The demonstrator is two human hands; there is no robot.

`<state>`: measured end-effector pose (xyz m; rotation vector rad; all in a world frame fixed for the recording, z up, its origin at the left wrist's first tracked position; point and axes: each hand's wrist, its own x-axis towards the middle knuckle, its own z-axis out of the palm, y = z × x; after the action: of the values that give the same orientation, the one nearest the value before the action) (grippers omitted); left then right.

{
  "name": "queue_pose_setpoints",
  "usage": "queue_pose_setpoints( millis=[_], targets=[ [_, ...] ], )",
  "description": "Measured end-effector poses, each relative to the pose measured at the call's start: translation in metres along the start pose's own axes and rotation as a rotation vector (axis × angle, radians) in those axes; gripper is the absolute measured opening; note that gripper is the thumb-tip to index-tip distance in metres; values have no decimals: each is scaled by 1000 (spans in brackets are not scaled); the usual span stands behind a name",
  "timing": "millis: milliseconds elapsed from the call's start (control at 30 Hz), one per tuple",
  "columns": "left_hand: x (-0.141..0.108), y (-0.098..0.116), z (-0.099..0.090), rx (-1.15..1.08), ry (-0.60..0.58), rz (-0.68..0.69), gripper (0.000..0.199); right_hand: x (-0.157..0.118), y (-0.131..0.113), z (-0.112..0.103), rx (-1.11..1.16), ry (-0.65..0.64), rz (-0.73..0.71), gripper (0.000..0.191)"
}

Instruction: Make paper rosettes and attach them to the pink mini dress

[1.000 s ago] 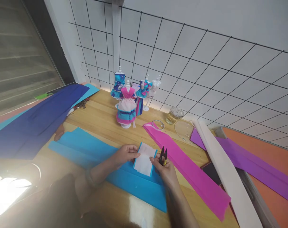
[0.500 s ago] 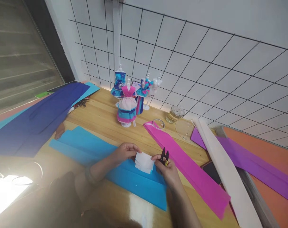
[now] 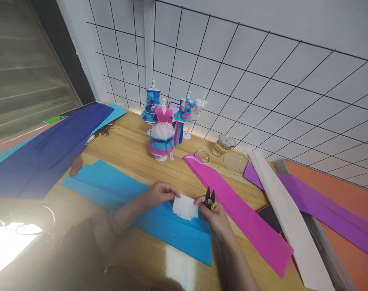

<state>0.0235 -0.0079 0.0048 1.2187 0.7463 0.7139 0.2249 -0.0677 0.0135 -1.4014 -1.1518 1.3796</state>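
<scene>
Between my two hands is a thin stack of small white rectangular pieces (image 3: 184,207), paper or thin cloth, with a bit of blue showing at its lower edge. My left hand (image 3: 163,194) pinches the upper left corner. The right edge is pinched by thumb and forefinger of my right hand (image 3: 212,214), which also keeps a pair of black thread snips with a yellow part (image 3: 209,198) in its palm, points up. Beneath both hands lies a long folded blue sheet (image 3: 178,234) on the wooden table (image 3: 126,141).
Dressed miniature mannequins (image 3: 161,133) stand by the gridded wall. Right of them are a tape roll (image 3: 202,157) and a lidded glass jar (image 3: 223,145). Pink (image 3: 244,214), white (image 3: 288,218) and purple (image 3: 317,206) strips lie to the right. Dark blue sheets (image 3: 53,149) cover the left.
The white pieces have been brought closer together, so their lower edges fan out less. Both hands keep their hold and have barely shifted.
</scene>
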Motion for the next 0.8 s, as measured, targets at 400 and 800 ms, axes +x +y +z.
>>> queue_pose_setpoints(
  millis=[400,800],
  targets=[
    [-3,10,2,9,20,-23,12,-3,-10,-2,-152,-28,-72,14],
    [0,5,0,43,21,-15,12,-2,-7,-3,-141,-6,-42,16]
  ],
)
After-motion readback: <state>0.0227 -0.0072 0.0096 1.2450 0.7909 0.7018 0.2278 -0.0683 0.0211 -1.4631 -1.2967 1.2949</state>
